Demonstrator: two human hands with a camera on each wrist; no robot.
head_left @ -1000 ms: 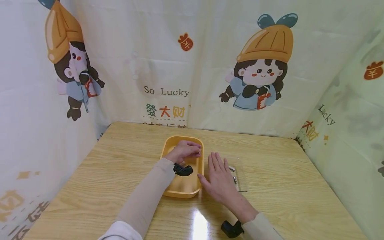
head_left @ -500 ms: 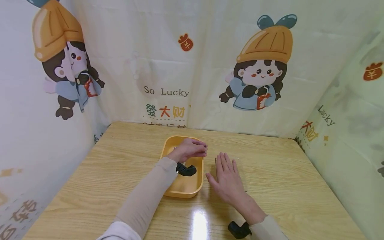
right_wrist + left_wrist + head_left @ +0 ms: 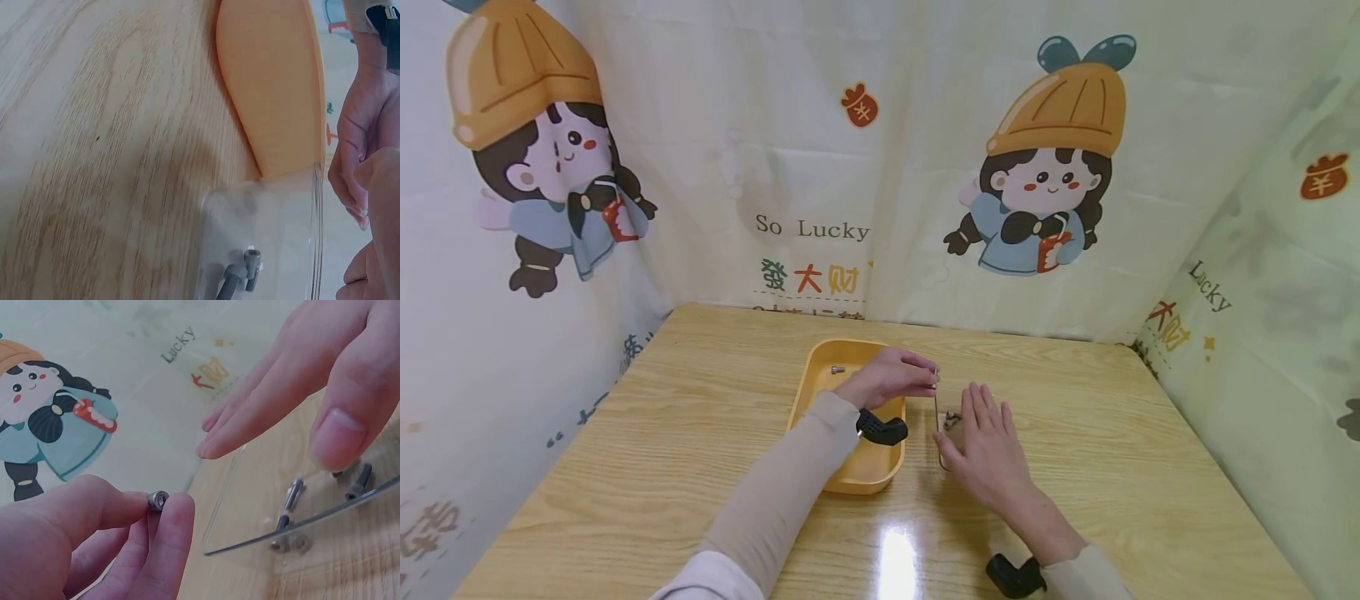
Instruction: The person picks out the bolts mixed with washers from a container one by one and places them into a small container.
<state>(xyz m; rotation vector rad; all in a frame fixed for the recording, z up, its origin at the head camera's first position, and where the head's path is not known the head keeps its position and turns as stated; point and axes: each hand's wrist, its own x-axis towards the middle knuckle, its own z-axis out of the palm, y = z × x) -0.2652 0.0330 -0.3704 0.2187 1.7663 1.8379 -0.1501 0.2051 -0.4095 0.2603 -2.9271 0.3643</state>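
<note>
My left hand [image 3: 891, 375] pinches a metal socket-head screw [image 3: 158, 500] between thumb and fingertips, just past the orange tray's right side. Flat and with straight fingers, my right hand [image 3: 996, 450] is over a clear plastic box [image 3: 315, 244]; whether it touches the box I cannot tell. Several screws [image 3: 294, 494] lie inside that box, partly hidden by the right hand in the head view. Another screw [image 3: 838, 369] lies at the far end of the orange tray [image 3: 808, 375], under and beside my left forearm.
A wooden table [image 3: 700, 383] carries the tray and the box side by side with a narrow gap. Printed curtains [image 3: 910, 183] stand behind and at both sides. Black wrist devices [image 3: 882, 429] stick out from each wrist.
My left hand has moved right, from over the tray to beyond its right rim, still pinching the screw. My right hand has shifted right over the clear box, uncovering its left edge.
</note>
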